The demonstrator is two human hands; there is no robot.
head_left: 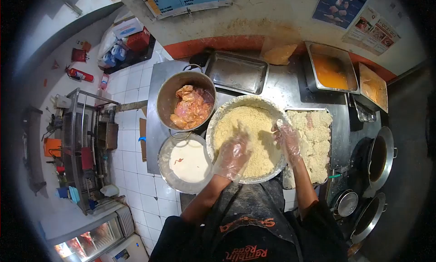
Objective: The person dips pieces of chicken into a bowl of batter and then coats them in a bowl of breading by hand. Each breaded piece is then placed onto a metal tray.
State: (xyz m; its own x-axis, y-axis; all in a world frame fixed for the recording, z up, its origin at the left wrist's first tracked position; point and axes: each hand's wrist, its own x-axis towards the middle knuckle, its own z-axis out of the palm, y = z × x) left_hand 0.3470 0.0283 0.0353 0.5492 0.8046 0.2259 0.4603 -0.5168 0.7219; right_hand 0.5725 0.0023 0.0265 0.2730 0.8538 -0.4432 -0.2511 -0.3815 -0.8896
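A wide metal bowl (212, 128) of pale yellow crumbs stands in front of me. Over its left part is my left hand (234, 154) in a clear plastic glove, its fingers smeared by motion. My right hand (287, 139), gloved too, is at the bowl's right rim, fingers bent and dusted with crumbs; whether it holds anything cannot be made out. To the right, a tray of coated pieces (313, 141) lies close to that hand. Raw meat (193, 108) fills a pot (162, 103) at the left, above a bowl of white batter (188, 162).
Behind the bowl lies an empty metal tray (238, 71). A deep pan (312, 57) of orange liquid stands at the back right, beside another container (381, 82). Large round pans (381, 157) are at the far right. A metal rack (81, 148) stands left, across the tiled floor.
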